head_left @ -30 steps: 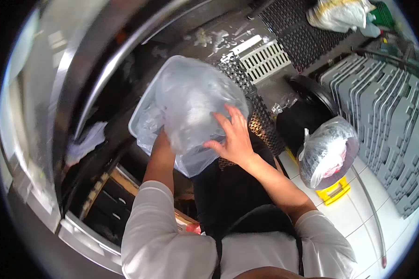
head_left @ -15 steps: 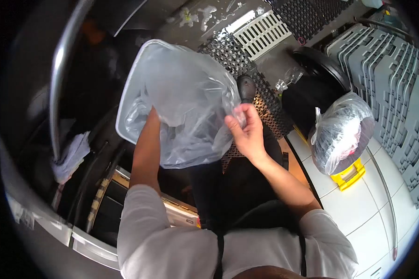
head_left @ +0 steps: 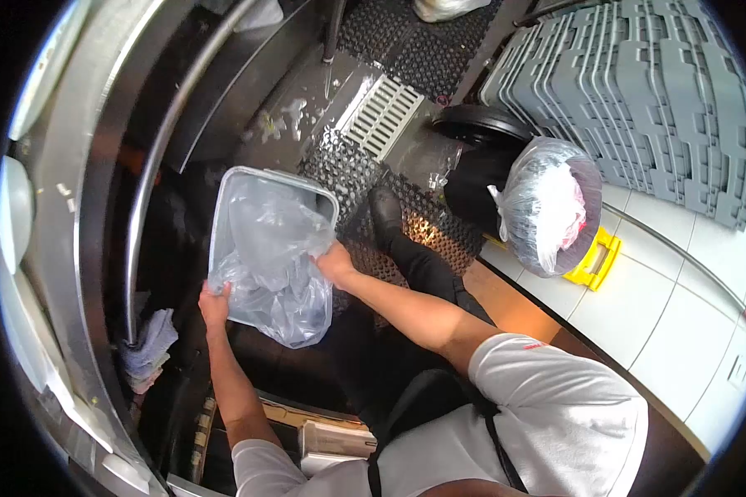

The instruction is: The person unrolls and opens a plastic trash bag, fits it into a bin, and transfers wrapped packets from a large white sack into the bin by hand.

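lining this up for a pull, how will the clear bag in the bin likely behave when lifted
The clear bag will probably flop, as it lies in loose wrinkles. It's likely light, since its film looks thin and see-through. Its shiny highlights suggest it might slip.

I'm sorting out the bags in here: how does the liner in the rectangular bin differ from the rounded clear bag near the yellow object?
The liner lies loose and crumpled in the rectangular bin; the rounded bag is stretched smoother. Something reddish shows at the rounded bag; no contents can be made out in the liner. The left hand and right hand hold the liner; neither touches the rounded bag. Both are see-through plastic.
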Demonstrator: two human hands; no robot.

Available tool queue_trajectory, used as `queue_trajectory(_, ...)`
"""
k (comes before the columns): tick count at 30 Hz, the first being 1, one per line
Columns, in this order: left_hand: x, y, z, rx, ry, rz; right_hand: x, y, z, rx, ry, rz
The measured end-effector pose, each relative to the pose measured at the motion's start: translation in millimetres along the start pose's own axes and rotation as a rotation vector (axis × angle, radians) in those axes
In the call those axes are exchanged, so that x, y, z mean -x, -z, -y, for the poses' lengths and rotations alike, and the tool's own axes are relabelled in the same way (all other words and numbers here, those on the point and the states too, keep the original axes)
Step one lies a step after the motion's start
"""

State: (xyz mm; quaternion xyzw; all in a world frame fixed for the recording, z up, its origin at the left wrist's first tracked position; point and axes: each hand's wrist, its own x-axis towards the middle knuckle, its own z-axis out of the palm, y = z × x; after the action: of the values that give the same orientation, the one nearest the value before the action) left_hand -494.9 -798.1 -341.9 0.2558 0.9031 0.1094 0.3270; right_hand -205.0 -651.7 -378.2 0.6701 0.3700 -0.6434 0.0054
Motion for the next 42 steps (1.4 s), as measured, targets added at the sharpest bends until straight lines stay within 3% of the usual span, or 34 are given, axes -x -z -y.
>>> queue_trajectory(1, -5, 5, -2, -0.033, 0.012, 0.033, -1, -3, 6, 0.166, -0.005, -0.067)
queue_trajectory(2, -4, 4, -6, 0.010, 0.009, -0.057, -2, 3, 12, 0.134, 0.034, -0.126)
queue_trajectory(4, 12, 16, -51, -0.074, -0.067, -0.037, -12, 32, 18, 0.025, 0.166, -0.180)
queue_trajectory(5, 20, 23, -77, -0.040, -0.095, -0.021, -21, 52, 22, 0.132, 0.123, -0.160)
queue_trajectory(10, 15, 14, -190, -0.157, -0.219, 0.009, -4, 174, 80, -0.065, 0.257, -0.238)
queue_trajectory(11, 10, 7, -220, -0.165, -0.272, 0.019, -30, 197, 74, -0.095, 0.273, -0.319)
queue_trajectory(12, 11, 6, -264, -0.107, -0.270, 0.060, 5, 233, 118, -0.029, 0.269, -0.378)
queue_trajectory(16, -27, -32, -419, -0.096, -0.336, 0.123, -42, 348, 178, -0.085, 0.250, -0.574)
queue_trajectory(23, -149, -171, -665, -0.060, -0.503, 0.306, -128, 538, 286, -0.166, 0.176, -0.830)
queue_trajectory(26, -170, -237, -762, -0.015, -0.301, 0.456, -152, 582, 311, -0.124, 0.149, -0.933)
queue_trajectory(28, -164, -256, -804, -0.009, -0.291, 0.609, -164, 592, 309, -0.074, 0.185, -0.964)
queue_trajectory(31, -177, -297, -825, 0.295, -0.276, 0.688, -155, 591, 310, -0.123, 0.184, -1.050)
queue_trajectory(35, -179, -260, -826, 1.054, 0.100, 0.828, -141, 584, 316, -0.464, 0.148, -1.252)
queue_trajectory(37, -185, -251, -817, 0.919, 0.311, 0.740, -128, 587, 335, -0.599, 0.080, -1.324)
queue_trajectory(40, -195, -240, -821, 0.691, -0.140, 0.532, -122, 595, 358, -0.061, 0.005, -1.481)
queue_trajectory(42, -195, -227, -874, 0.580, -0.538, 0.371, -110, 609, 390, 0.014, 0.207, -1.540)
